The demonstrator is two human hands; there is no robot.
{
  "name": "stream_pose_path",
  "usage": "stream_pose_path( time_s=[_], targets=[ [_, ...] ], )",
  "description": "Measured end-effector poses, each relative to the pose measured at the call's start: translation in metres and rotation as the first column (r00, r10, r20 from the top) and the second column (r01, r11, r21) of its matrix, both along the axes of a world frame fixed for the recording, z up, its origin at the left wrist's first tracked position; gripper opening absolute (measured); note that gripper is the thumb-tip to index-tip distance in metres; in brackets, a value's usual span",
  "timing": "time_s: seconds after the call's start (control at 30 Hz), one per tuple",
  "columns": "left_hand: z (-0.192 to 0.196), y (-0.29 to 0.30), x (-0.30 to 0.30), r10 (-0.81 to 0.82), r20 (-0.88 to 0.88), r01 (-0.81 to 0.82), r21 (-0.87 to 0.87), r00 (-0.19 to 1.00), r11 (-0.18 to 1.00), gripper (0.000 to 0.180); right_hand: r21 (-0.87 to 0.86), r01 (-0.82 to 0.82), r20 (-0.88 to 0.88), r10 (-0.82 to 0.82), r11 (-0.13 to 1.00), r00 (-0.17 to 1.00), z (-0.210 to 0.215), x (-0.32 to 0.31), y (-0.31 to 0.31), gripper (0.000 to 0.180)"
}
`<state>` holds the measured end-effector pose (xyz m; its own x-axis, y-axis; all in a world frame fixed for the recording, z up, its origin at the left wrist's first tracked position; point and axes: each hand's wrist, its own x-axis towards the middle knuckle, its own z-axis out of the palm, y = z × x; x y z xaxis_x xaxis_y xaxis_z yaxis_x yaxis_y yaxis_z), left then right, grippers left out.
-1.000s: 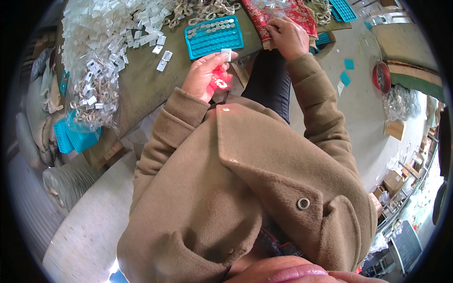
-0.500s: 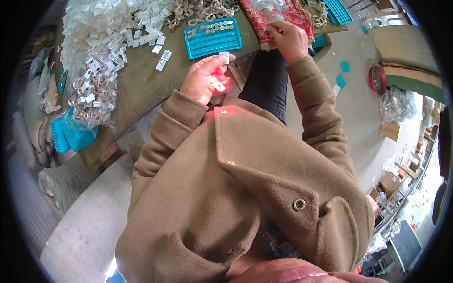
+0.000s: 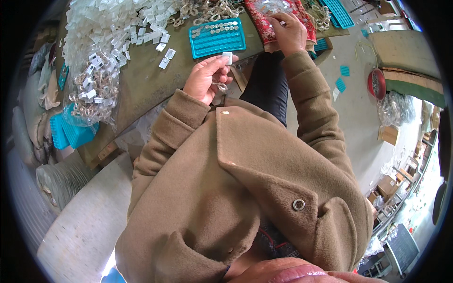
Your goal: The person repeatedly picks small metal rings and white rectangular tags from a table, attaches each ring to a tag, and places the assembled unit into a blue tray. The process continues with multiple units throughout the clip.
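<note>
My left hand (image 3: 203, 81) is closed on a small white plastic battery case (image 3: 227, 57), held between thumb and fingers. A bundle of thin coiled wire (image 3: 220, 86) shows below its curled fingers. To the right, my right hand (image 3: 291, 37) hovers over a red flowered cloth (image 3: 259, 22) with thumb and fingertips pinched together. What they hold, if anything, is too small to make out. Just beyond my left hand, a turquoise tray (image 3: 218, 49) holds rows of round silver button cells (image 3: 225, 29) in its far part.
A large heap of white plastic cases (image 3: 104, 28) covers the table's far left. Several loose cases lie near it, by a clear bag (image 3: 94, 89) of wired cases. Coiled wire bundles (image 3: 203, 10) lie beyond the tray. Turquoise trays (image 3: 75, 129) hang near the left table edge.
The red glow at the wire bundle in my left hand has gone out. My right hand has lifted a little and stays over the red cloth. The view has shifted slightly.
</note>
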<state>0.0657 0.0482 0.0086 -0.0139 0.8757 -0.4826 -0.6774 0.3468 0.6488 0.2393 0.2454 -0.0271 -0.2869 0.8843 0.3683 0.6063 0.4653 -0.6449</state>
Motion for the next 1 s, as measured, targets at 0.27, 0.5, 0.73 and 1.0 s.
stream_pose_path(
  time_s=[0.27, 0.5, 0.73, 1.0],
  targets=[
    [0.002, 0.012, -0.002, 0.010, 0.058, -0.007, -0.041, 0.998, 0.999, 0.039, -0.418, -0.525, -0.753, 0.041, 0.741, 0.657, 0.019, 0.007, -0.016, 0.015],
    [0.009, 0.025, 0.008, 0.097, 0.130, -0.117, 0.155, 0.987, 0.981, 0.036, -0.515, -0.629, -0.778, -0.010, 0.582, 0.628, 0.036, 0.002, -0.037, 0.012],
    [0.012, 0.022, 0.012, 0.088, 0.063, -0.092, 0.061, 0.994, 0.994, 0.035, -0.137, -0.258, 0.288, 0.288, 0.956, 0.914, 0.016, 0.017, -0.014, 0.013],
    [0.006, 0.027, 0.010, 0.031, 0.088, -0.034, 0.038, 0.996, 0.999, 0.034, -0.286, -0.186, -0.055, 0.178, 0.940, 0.983, -0.007, 0.025, 0.010, 0.025]
  ],
)
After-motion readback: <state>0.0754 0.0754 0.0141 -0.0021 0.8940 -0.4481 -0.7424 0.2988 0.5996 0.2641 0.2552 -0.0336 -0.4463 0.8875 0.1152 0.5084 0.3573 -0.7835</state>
